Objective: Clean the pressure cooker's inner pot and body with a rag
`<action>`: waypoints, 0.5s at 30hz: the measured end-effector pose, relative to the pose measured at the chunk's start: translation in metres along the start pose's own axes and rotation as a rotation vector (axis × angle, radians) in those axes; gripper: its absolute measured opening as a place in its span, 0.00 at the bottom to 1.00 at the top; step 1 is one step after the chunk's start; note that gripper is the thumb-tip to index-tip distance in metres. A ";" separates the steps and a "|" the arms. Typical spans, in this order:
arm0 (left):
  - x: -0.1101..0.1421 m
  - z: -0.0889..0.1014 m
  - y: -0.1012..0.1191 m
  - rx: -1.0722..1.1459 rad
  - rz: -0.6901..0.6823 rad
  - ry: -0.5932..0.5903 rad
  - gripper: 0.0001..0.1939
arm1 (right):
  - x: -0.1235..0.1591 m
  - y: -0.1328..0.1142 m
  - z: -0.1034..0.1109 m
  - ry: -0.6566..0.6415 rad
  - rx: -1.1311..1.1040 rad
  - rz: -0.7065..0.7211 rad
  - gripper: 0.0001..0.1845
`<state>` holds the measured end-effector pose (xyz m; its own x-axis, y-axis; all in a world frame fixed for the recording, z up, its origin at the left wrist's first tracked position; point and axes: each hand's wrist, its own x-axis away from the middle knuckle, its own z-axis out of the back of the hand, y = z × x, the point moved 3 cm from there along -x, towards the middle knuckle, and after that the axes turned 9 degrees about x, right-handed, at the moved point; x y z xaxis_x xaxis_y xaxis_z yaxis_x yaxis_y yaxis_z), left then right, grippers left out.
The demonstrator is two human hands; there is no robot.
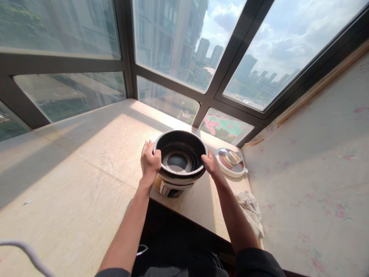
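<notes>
An open rice cooker body (175, 186) stands on the pale window counter (86, 161); its dark inside with a round heating plate (177, 161) shows from above. My left hand (150, 161) grips the cooker's left rim, fingers curled over the edge. My right hand (211, 163) holds the right rim the same way. The cooker's lid (231, 162), white with a red and brown top and a knob, lies flat on the counter just right of my right hand.
A crumpled cloth (250, 209) lies at the counter's right front edge by the papered wall (311, 173). Large windows (178, 50) close off the back. A grey cord (25, 250) crosses the lower left corner.
</notes>
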<state>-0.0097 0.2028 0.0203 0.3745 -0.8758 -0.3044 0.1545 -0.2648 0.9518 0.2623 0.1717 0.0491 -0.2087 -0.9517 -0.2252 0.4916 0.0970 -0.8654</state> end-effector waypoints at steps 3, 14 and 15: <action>0.000 0.002 -0.001 -0.013 -0.004 -0.010 0.26 | 0.001 -0.001 -0.001 -0.015 0.068 0.016 0.16; 0.002 0.007 -0.002 -0.055 -0.071 -0.113 0.31 | 0.000 0.004 -0.002 -0.033 0.075 0.047 0.17; 0.003 0.007 -0.002 -0.056 -0.068 -0.113 0.32 | 0.001 0.007 -0.003 -0.008 0.080 0.032 0.20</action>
<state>-0.0150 0.1981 0.0177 0.2564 -0.8973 -0.3592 0.2283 -0.3049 0.9246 0.2631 0.1727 0.0417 -0.1850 -0.9510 -0.2478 0.5635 0.1039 -0.8196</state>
